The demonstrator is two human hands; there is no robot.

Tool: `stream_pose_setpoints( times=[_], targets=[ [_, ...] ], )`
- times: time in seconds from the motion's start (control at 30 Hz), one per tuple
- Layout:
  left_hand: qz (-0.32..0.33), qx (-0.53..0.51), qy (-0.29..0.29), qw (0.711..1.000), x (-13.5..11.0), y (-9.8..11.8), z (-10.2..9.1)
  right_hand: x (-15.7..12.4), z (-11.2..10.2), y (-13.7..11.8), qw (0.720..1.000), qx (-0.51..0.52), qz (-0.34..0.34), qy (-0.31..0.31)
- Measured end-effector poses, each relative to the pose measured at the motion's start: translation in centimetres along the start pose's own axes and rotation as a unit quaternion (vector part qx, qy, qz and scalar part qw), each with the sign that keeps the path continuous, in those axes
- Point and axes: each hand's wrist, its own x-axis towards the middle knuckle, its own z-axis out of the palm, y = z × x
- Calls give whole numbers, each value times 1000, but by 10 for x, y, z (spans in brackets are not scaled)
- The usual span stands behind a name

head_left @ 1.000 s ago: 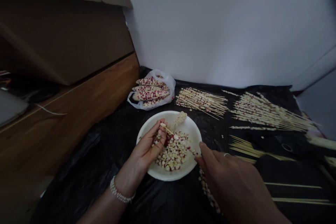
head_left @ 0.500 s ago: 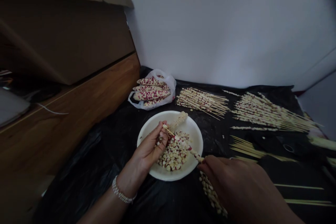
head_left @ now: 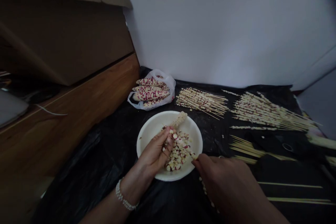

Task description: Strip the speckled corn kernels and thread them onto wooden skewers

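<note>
My left hand (head_left: 154, 152), with a beaded bracelet on the wrist, is over a white bowl (head_left: 144, 131). Its thumb and fingers pinch a corn kernel (head_left: 171, 131) near the tip of a skewer. At the bowl's right rim, my right hand (head_left: 223, 178) is closed round the threaded skewer (head_left: 193, 155), which slants up toward the left fingertips. Loose cream and dark red kernels (head_left: 175, 162) lie in the bowl under both hands. A stripped corn cob (head_left: 180, 119) leans on the bowl's far side. The right hand's fingertips are partly hidden.
Behind the bowl, a plastic bag (head_left: 171, 87) holds several corn cobs (head_left: 151, 95). Two piles of kernel-threaded skewers (head_left: 195, 99) lie to the right, with bare skewers (head_left: 246, 147) nearer. Black plastic sheeting (head_left: 105, 168) covers the surface; a wooden board (head_left: 105, 101) borders it on the left.
My right hand has moved left, closer to the bowl. My left fingertips have shifted slightly right and down along the skewer, and less of the skewer shows between the hands.
</note>
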Motion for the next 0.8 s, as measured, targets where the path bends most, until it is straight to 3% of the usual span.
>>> stream_pose_setpoints(
  times=[0.1, 0.23, 0.4, 0.6, 0.8],
  targets=[
    [-12, 2, -3, 1000, -1, -4, 1, 3, 4, 2, 1000, -4, 19, -18],
    [-54, -3, -6, 999, -4, 5, 4, 2, -1, 10, 999, -26, 19, 3],
    [-37, -8, 4, 999, -5, 14, 3, 1, -11, 21, 989, -136, 29, 43],
    [-67, 24, -18, 997, -4, -9, -4, 11, -3, 7, 986, -110, 19, 124],
    [-104, 7, -14, 994, -10, -19, -2, 15, 25, -4, 998, -39, -18, 43]
  ],
)
